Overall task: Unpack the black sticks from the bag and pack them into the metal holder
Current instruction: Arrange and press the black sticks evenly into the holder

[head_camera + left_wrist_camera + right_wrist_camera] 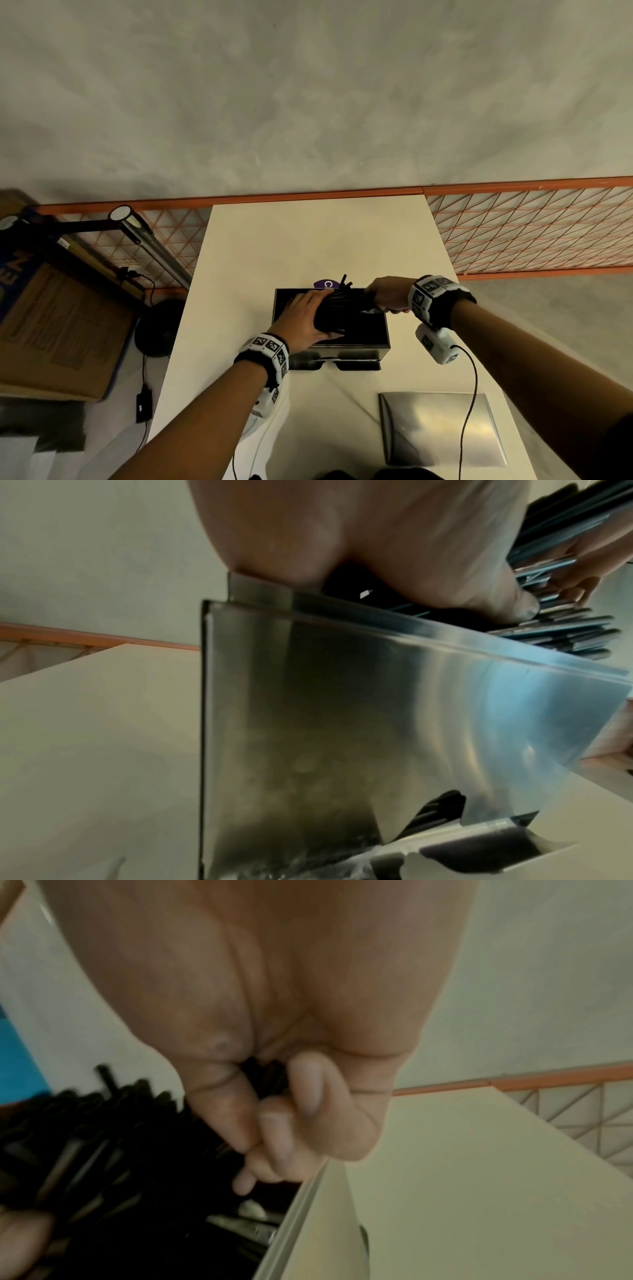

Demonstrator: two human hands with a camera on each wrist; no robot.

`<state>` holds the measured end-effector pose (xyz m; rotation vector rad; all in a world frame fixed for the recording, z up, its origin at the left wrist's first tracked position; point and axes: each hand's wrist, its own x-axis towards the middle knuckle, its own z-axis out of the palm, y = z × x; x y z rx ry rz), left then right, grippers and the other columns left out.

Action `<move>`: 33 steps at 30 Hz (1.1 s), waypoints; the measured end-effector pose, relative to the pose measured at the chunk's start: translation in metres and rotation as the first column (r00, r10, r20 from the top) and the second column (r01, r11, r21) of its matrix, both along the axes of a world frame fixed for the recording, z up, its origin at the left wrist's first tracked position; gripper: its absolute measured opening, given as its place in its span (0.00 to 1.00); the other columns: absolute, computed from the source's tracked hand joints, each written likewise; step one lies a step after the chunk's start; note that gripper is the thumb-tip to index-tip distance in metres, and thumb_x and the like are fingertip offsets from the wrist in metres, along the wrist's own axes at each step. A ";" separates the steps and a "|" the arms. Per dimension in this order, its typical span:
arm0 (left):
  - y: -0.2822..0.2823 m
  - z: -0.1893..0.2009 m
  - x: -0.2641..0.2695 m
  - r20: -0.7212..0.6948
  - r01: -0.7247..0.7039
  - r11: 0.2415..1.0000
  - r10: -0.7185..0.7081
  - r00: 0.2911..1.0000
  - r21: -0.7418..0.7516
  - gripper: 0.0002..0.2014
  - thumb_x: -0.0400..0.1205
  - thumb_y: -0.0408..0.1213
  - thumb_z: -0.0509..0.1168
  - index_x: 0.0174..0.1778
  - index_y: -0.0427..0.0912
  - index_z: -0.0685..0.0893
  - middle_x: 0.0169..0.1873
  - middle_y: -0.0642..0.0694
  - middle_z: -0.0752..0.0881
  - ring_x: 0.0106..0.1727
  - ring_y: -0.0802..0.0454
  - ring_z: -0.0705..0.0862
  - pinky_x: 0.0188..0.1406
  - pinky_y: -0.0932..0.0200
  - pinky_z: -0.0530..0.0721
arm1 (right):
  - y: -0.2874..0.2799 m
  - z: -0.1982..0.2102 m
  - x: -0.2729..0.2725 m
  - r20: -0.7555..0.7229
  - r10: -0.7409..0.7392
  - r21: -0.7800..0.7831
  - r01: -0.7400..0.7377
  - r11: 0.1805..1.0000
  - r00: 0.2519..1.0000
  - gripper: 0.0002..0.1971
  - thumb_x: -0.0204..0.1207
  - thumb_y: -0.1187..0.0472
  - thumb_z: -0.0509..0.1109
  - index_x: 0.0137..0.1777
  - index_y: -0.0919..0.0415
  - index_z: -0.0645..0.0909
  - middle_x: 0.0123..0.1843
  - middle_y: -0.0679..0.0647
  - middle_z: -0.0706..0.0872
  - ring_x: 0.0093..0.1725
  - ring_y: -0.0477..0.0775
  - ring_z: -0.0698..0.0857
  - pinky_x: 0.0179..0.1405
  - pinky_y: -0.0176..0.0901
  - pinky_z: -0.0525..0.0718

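I see both hands over the metal holder (330, 337), which stands on the table (239, 260) about midway between its side edges, its open top facing up. The bundle of black sticks (337, 306) lies across that opening, a few ends poking up past the holder's far rim. My left hand (303, 317) grips the near-left end of the bundle — in the left wrist view the thumb (493, 599) presses on the sticks just above the holder's shiny wall. My right hand (388, 294) is closed around the bundle's right end; the right wrist view shows its fingers (308, 1091) curled tight over dark stick ends, though that picture is blurred. More sticks show through the cut-out at the holder's base. A purple label (323, 283) peeks out behind the holder — I cannot tell what it belongs to. A flat metal sheet (442, 428) lies near the table's near-right corner.
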<state>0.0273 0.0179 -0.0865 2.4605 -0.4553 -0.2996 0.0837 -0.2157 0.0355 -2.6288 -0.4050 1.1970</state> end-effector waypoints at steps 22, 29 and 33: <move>-0.015 0.011 -0.011 -0.035 0.049 0.988 -0.044 0.998 0.150 0.57 0.67 0.80 0.66 0.88 0.58 0.53 0.83 0.58 0.64 0.83 0.53 0.63 0.83 0.32 0.61 | 0.010 -0.018 -0.010 0.127 0.336 -0.258 -0.296 0.920 0.933 0.17 0.83 0.52 0.62 0.62 0.64 0.80 0.60 0.64 0.85 0.57 0.67 0.85 0.52 0.50 0.81; -0.016 0.022 -0.014 -0.025 0.057 0.990 -0.054 0.998 0.128 0.56 0.68 0.73 0.70 0.88 0.63 0.48 0.83 0.61 0.64 0.84 0.56 0.60 0.84 0.35 0.60 | 0.001 -0.010 -0.008 0.154 0.407 -0.250 -0.362 0.898 0.901 0.17 0.86 0.51 0.58 0.67 0.62 0.76 0.63 0.65 0.83 0.61 0.67 0.83 0.50 0.47 0.74; -0.020 0.027 -0.014 -0.019 0.053 0.993 -0.052 0.998 0.101 0.57 0.68 0.70 0.72 0.88 0.65 0.46 0.83 0.62 0.65 0.84 0.57 0.61 0.84 0.37 0.60 | -0.004 -0.005 -0.005 0.170 0.424 -0.276 -0.370 0.887 0.890 0.17 0.86 0.49 0.57 0.66 0.59 0.76 0.61 0.63 0.84 0.57 0.67 0.84 0.52 0.53 0.81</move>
